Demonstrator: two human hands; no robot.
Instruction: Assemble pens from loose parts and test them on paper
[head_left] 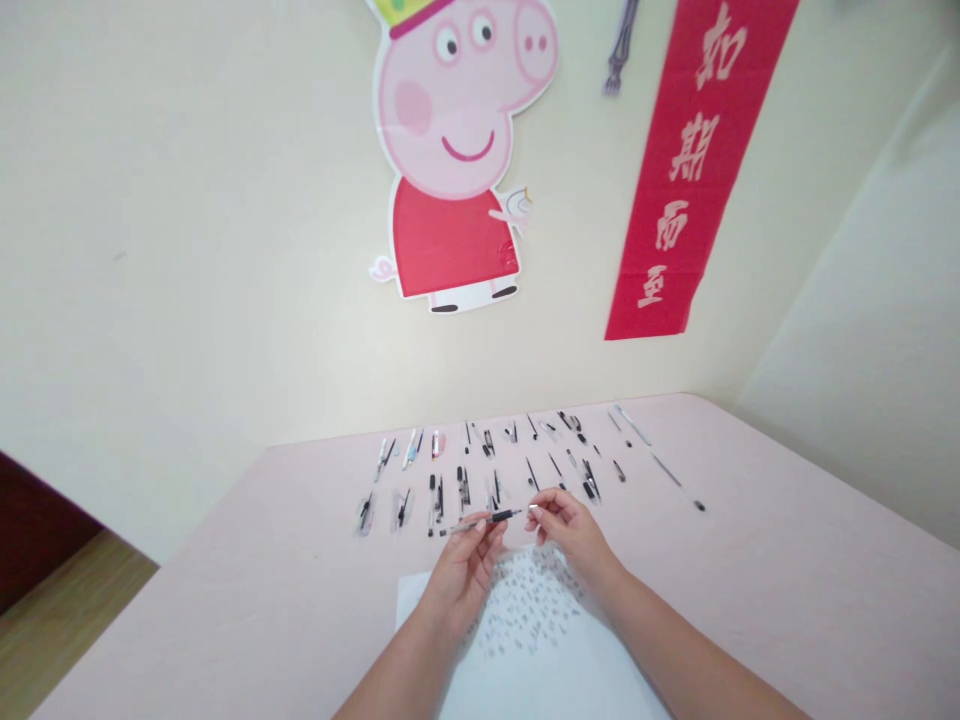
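My left hand (463,580) is closed around a slim pen (501,516) with a clear barrel and a dark grip, its tip pointing right. Facing that tip, the thumb and fingers of my right hand (574,532) pinch a small shiny silvery piece (533,508), perhaps a pen's tip cone. A narrow gap separates the piece from the pen. Beneath both hands lies a white sheet (555,680), its upper part covered in small grey specks (525,610); whether these are loose bits or marks I cannot tell.
Pens and pen parts lie in two rough rows along the back of the pale pink table (247,600), including a long thin pen refill (679,483) at right. Behind the table, the wall carries a cartoon pig cutout (454,235) and a red banner (667,240).
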